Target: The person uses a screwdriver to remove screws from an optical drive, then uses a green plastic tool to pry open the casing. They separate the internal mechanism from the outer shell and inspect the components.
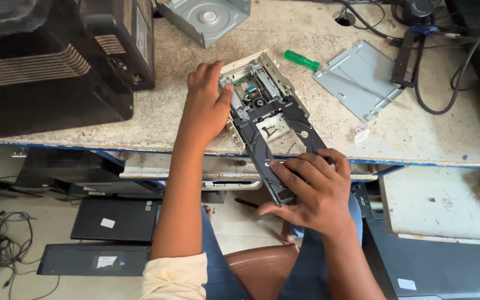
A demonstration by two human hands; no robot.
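Head view: my left hand [205,103] presses flat on the opened optical drive [259,97], steadying it at the desk [156,111] front edge. My right hand [312,191] grips the drive's black tray [273,147], which sticks out past the edge. Green screwdriver [302,60] and grey metal cover [356,78] lie nearby, right.
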